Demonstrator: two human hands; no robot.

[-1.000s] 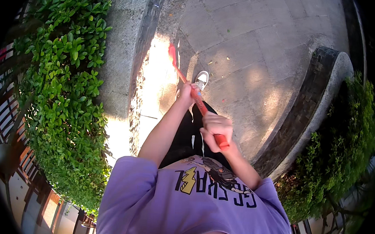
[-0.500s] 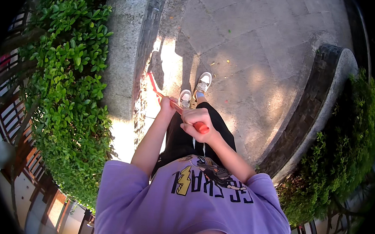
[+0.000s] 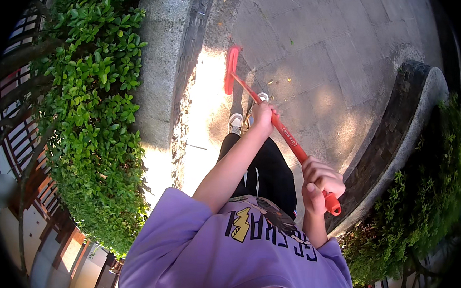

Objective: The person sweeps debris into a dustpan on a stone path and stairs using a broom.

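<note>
A red broom slants across my front, its long handle running from lower right to upper left. Its narrow red head meets the pavement ahead of my shoes, at the edge of a sunlit strip; its bristles are blurred. Partway down the handle, my left hand is wrapped around it. My right hand is closed around the upper part, close to the rounded red end cap, which sticks out below the fingers.
On the left runs a stone ledge backed by a leafy hedge. Dry leaf litter lies along its foot. A curved low wall with shrubs stands on the right. My shoes are on grey paving.
The broom's head has swung right, away from the ledge, onto the paving. My right hand has moved right with the handle's end; my left hand has also shifted right and slightly forward.
</note>
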